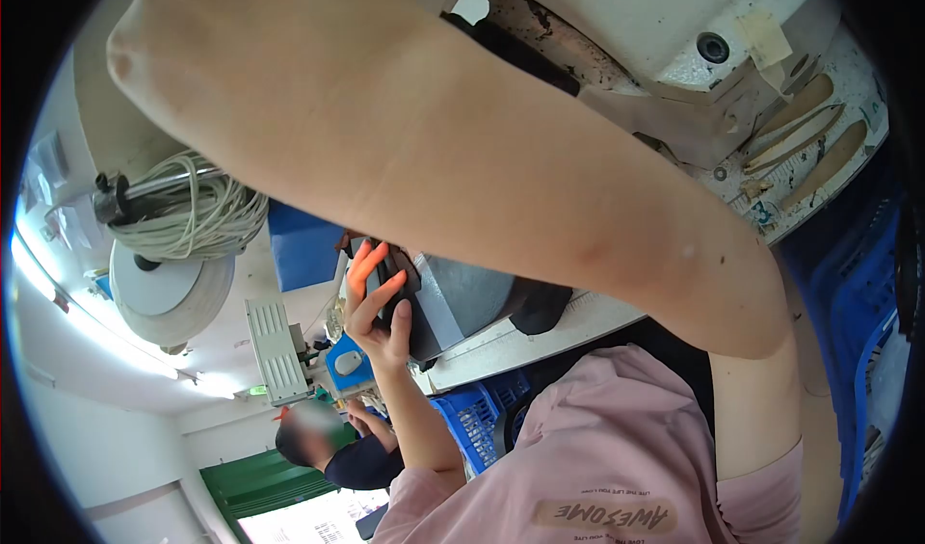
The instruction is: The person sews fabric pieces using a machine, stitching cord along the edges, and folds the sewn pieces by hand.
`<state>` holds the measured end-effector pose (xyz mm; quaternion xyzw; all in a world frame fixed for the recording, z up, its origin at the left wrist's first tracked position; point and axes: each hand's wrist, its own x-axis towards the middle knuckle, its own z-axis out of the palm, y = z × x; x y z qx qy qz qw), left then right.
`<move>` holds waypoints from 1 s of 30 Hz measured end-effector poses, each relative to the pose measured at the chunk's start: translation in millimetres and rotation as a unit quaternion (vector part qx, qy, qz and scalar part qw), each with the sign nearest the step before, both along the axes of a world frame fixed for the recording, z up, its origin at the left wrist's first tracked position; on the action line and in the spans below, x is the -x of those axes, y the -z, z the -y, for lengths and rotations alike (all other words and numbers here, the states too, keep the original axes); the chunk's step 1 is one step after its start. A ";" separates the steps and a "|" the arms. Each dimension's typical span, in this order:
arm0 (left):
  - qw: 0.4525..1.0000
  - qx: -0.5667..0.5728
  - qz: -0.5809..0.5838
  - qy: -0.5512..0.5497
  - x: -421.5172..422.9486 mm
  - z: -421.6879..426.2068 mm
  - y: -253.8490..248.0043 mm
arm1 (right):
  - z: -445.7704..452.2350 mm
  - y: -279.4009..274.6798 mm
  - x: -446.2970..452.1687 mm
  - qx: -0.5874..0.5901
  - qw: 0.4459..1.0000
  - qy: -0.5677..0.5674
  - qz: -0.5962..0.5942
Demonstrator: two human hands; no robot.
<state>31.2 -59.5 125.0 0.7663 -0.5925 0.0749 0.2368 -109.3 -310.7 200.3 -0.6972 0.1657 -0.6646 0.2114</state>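
Note:
My left hand [381, 305] is left of the middle, its fingers bent at the edge of a black piece [409, 272] that looks like soft material. Close beside it lies a dark grey piece with a lighter strip [461, 298]; I cannot tell whether the two are joined. Across the whole upper view stretches my right forearm [462, 149], very near the camera. It hides much of the work area, and my right hand lies beyond the frame's top edge. Behind the forearm stands a white machine body [665, 33] with dark stains.
Tan strips [805, 144] lie on the machine's white table at the right. Blue plastic crates [472, 424] stand below the tabletop. A coiled pale cable [188, 212] hangs at the left. A co-worker in dark clothing [361, 465] sits farther off.

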 end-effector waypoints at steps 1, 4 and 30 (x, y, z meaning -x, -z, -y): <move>1.000 0.003 0.004 -0.002 -0.1 -0.2 -0.2 | 1.5 -1.7 -1.8 -0.006 1.000 0.001 -0.007; 1.000 -0.001 0.000 -0.017 -6.7 -11.5 -0.1 | 6.1 4.3 -2.6 -0.027 0.999 0.004 -0.030; 0.996 0.041 -0.025 0.076 -3.3 -1.3 4.6 | 21.0 69.8 -3.1 -0.103 0.994 0.031 -0.020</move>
